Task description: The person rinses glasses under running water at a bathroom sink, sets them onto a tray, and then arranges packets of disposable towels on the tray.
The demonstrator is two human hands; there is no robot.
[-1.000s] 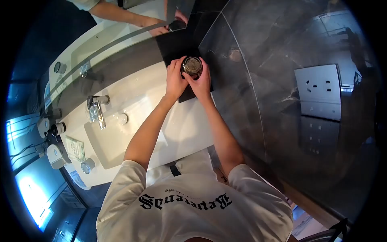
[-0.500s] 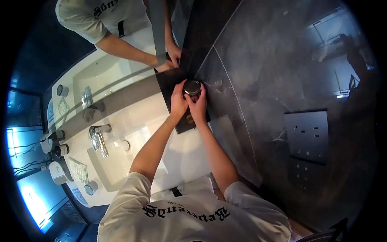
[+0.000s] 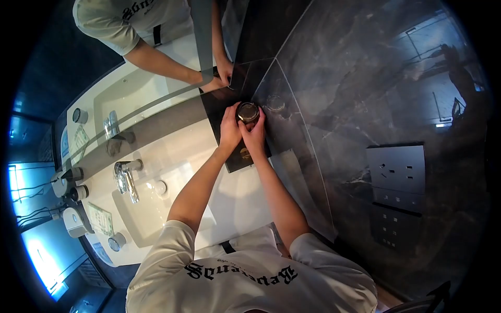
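Note:
A round dark jar-like container (image 3: 248, 111) with a shiny rim is held between both hands at the far corner of the counter. My left hand (image 3: 229, 129) curves round its left side, fingers closed against it. From the right and front, my right hand (image 3: 254, 134) grips the same container, its thumb near the left one. Beneath the hands lies a black rectangular tray or box (image 3: 238, 165) with a small gold mark. Whether the container rests on that black surface or is lifted, I cannot tell. The hands hide its lower part.
A white sink (image 3: 136, 229) with a chrome faucet (image 3: 127, 181) lies to the left. Beyond it are a glass (image 3: 117, 241), a green-and-white packet (image 3: 101, 219) and a dark jar (image 3: 79, 193). A mirror runs along the back; a dark wall with a socket panel (image 3: 397, 175) stands right.
Both hands keep their grip and have barely shifted. The container has tilted slightly, so its round top shows more fully and catches the light differently.

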